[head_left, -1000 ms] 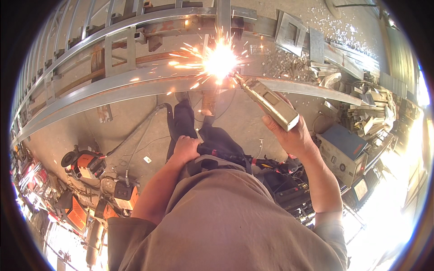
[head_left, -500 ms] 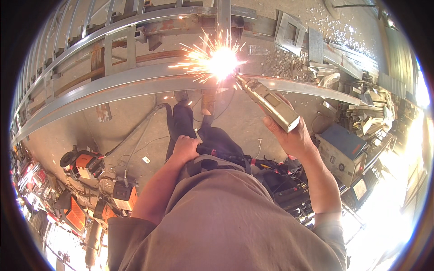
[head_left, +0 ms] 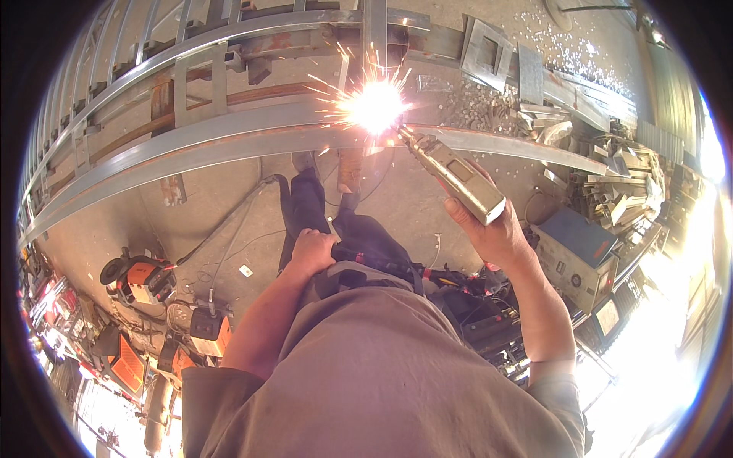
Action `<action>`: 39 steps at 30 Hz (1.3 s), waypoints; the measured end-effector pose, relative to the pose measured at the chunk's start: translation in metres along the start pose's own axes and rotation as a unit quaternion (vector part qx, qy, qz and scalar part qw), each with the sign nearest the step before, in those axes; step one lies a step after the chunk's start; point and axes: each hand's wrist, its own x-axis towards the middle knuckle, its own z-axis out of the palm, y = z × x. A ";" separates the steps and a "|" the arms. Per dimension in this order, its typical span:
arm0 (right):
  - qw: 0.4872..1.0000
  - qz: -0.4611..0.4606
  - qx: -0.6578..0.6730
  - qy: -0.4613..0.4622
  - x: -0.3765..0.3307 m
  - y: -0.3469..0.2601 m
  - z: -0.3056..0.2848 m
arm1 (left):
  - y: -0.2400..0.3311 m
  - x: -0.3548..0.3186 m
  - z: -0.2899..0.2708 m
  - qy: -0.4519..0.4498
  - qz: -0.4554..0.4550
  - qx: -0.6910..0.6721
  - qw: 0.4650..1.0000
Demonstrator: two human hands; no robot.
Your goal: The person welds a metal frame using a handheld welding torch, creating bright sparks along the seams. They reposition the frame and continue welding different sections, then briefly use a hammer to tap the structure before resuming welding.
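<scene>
My right hand (head_left: 498, 235) is closed around the rear of a boxy, gold-coloured welding torch (head_left: 458, 177). Its narrow nozzle points up and left at a dazzling white glow with sparks (head_left: 377, 107), on the long steel rail (head_left: 221, 131) of a metal frame. The glare hides the nozzle tip and the spot on the metal beneath it. Against my dark-trousered thigh rests my left hand (head_left: 313, 250), its fingers curled in. A small pale piece (head_left: 333, 226) shows beside those fingers; I cannot tell what it is or whether they grip it.
An upright grey bar (head_left: 375, 34) meets the frame behind the glow. Flat metal plates (head_left: 487, 55) and stacked offcuts (head_left: 622, 187) lie to the right, above a blue-topped machine (head_left: 576, 238). Orange-and-black machines (head_left: 145, 279) and a dark cable (head_left: 229, 217) are on the left floor.
The spray of sparks is smaller, reaching less far left. The torch and both my hands stay almost where they were.
</scene>
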 end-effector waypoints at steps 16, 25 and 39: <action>1.000 -0.002 -0.011 0.007 -0.007 0.002 0.001 | 0.001 0.000 0.003 -0.016 -0.003 0.004 1.000; 1.000 0.015 -0.006 0.013 -0.013 0.007 0.003 | 0.002 0.000 0.001 -0.025 0.000 0.009 1.000; 0.996 0.057 0.065 0.016 -0.028 0.000 -0.001 | -0.005 -0.003 0.010 0.003 0.019 -0.004 1.000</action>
